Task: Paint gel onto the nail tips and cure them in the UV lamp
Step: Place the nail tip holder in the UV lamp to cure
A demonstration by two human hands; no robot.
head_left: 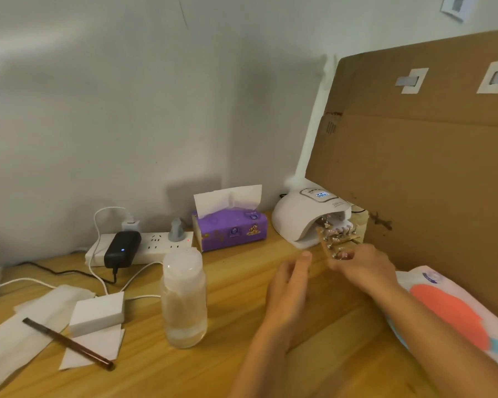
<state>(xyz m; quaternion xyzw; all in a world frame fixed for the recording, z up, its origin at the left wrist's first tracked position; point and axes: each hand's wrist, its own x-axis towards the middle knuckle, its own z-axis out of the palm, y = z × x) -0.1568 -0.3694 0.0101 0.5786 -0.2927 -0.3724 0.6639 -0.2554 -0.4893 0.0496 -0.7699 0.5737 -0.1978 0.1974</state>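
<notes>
Step in hand, as I read it: curing. Brush work looks parked.

- Right hand [365, 264]: grip pinched on the near end of the nail-tip strip [332, 239]. The strip is off the worktop [227, 354] and tilted, with its far end at the mouth of the UV lamp [296, 216]. Can't tell whether the front tips are under the hood.
- Left hand [288, 285]: grip open, fingers relaxed, holding nothing. It hovers over the worktop just left of the right hand.
- Lamp display [321, 194] is lit, digits not readable.
- Gel brush [68, 343] lies on paper towels, far left, well apart from the lamp.

How to do it well (judgement):
- Level the strip before it goes in. Wet gel on a tilted tip runs to one edge.
- Feed it straight down the centre of the opening. Tips stand proud of the strip, so keep them off the hood's lip and inner fingers.
- Set the whole strip flat on the lamp floor with every tip under the hood. Anything left at the mouth cures soft.
- Release by opening the pinch low, no drag back.
- The cardboard panel [429, 168] sits just beside the lamp on the right, so keep the wrist from knocking it.
- The free left hand can steady the lamp body if it slides.
</notes>
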